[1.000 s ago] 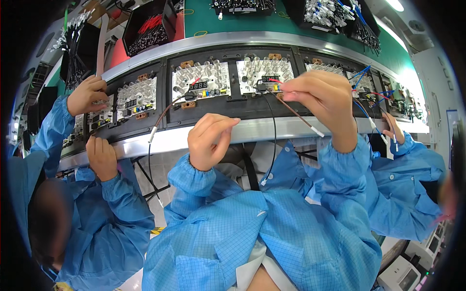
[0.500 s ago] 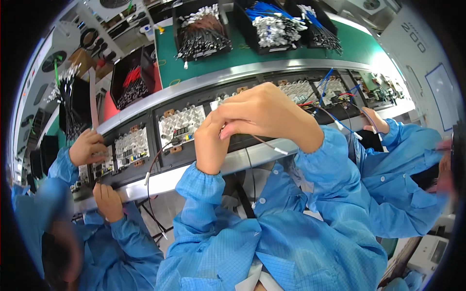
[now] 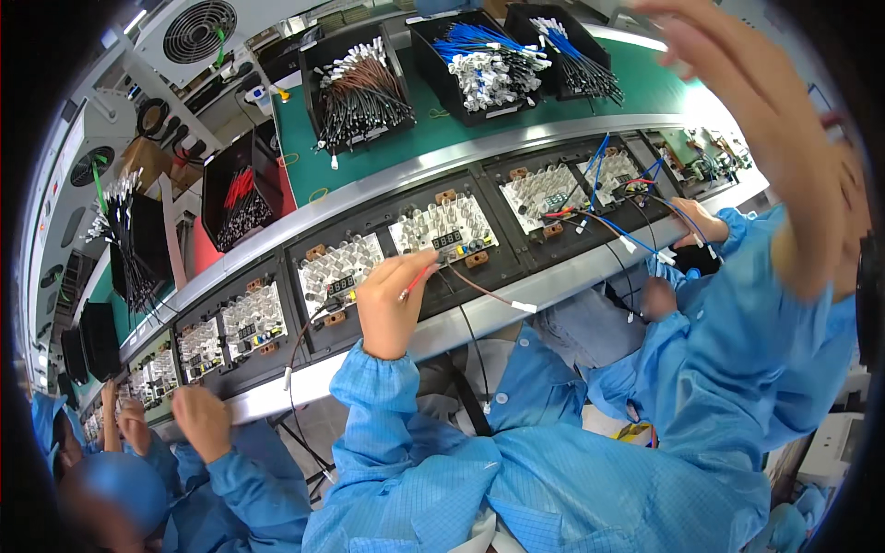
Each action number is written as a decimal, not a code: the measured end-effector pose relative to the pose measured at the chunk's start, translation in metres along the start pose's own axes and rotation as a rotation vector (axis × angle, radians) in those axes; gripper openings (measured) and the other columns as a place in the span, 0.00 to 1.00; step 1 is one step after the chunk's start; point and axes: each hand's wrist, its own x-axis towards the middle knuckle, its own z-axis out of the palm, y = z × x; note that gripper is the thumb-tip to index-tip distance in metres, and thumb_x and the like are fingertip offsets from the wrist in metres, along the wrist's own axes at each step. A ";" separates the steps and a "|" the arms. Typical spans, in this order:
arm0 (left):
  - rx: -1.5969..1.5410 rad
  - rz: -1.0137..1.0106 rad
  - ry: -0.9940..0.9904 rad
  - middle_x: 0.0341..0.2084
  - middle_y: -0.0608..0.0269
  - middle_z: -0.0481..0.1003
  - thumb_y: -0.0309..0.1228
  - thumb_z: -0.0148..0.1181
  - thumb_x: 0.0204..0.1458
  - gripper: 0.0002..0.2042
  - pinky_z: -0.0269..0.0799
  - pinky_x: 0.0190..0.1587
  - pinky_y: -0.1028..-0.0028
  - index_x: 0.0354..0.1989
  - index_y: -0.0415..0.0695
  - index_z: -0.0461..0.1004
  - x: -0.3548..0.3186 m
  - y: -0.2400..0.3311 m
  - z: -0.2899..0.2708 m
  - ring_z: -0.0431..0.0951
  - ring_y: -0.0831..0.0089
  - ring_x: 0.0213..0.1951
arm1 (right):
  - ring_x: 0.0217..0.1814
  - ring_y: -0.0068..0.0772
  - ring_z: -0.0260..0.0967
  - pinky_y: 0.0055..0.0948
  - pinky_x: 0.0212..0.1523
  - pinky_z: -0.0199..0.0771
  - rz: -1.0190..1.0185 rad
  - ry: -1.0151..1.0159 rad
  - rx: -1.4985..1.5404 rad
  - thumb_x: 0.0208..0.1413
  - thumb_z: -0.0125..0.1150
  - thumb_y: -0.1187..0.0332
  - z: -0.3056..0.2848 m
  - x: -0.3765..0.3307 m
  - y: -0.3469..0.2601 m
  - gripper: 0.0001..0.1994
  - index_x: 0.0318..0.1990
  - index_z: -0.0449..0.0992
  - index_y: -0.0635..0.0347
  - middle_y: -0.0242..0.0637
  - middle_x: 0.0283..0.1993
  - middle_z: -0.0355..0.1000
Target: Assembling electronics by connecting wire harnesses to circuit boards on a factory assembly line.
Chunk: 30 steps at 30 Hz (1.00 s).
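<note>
My left hand [image 3: 389, 311] pinches the end of a thin red wire [image 3: 419, 276] against a black fixture [image 3: 444, 232] of white pegs with a small digit display, on the conveyor line. A brown wire [image 3: 487, 292] with a white plug [image 3: 524, 307] trails from the same fixture over the metal front rail [image 3: 553, 281]. My right hand [image 3: 761, 129] is raised high at the upper right, blurred, fingers spread, and nothing shows in it. Both my sleeves are blue.
Similar fixtures [image 3: 338, 269] line the belt on both sides. Black bins hold brown wires [image 3: 358, 88], blue wires [image 3: 487, 60] and red wires [image 3: 241, 195] behind the green strip. A co-worker's hands [image 3: 205, 419] work at lower left, another co-worker's hand [image 3: 702, 218] at right.
My two hands were together at the fixture. The right hand has since lifted away toward the upper right while the left stays at the fixture. The view has tilted to show more of the bins.
</note>
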 end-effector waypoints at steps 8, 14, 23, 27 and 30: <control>0.088 0.092 -0.028 0.35 0.57 0.79 0.19 0.67 0.40 0.15 0.74 0.37 0.71 0.39 0.43 0.80 -0.001 0.004 -0.010 0.80 0.63 0.34 | 0.35 0.43 0.73 0.41 0.32 0.70 0.375 -0.659 -0.387 0.54 0.56 0.58 0.117 0.179 0.099 0.13 0.40 0.77 0.57 0.43 0.37 0.77; 0.065 -0.107 -0.041 0.42 0.53 0.76 0.13 0.60 0.43 0.25 0.75 0.35 0.73 0.52 0.43 0.73 -0.035 0.008 -0.021 0.79 0.66 0.37 | 0.48 0.50 0.72 0.44 0.49 0.70 0.288 -0.488 -0.457 0.57 0.53 0.57 0.240 0.179 0.220 0.16 0.45 0.78 0.57 0.47 0.46 0.75; 0.066 -0.166 0.092 0.41 0.50 0.76 0.13 0.53 0.50 0.16 0.73 0.40 0.73 0.47 0.38 0.74 -0.075 0.011 -0.060 0.79 0.64 0.38 | 0.49 0.54 0.72 0.44 0.51 0.69 0.496 -0.347 -0.264 0.56 0.52 0.46 0.282 0.181 0.222 0.27 0.42 0.78 0.67 0.54 0.46 0.74; 0.076 -0.160 0.114 0.37 0.50 0.77 0.12 0.51 0.49 0.14 0.73 0.41 0.72 0.43 0.37 0.76 -0.072 0.015 -0.066 0.79 0.62 0.38 | 0.45 0.56 0.72 0.43 0.49 0.70 0.461 -0.269 -0.211 0.54 0.54 0.48 0.303 0.187 0.231 0.26 0.40 0.79 0.67 0.55 0.42 0.75; 0.098 -0.147 0.081 0.37 0.50 0.77 0.11 0.51 0.47 0.14 0.73 0.41 0.72 0.41 0.37 0.76 -0.071 0.016 -0.072 0.79 0.61 0.37 | 0.36 0.50 0.72 0.40 0.43 0.69 0.344 -0.257 0.040 0.54 0.56 0.52 0.330 0.200 0.223 0.21 0.34 0.78 0.66 0.52 0.36 0.76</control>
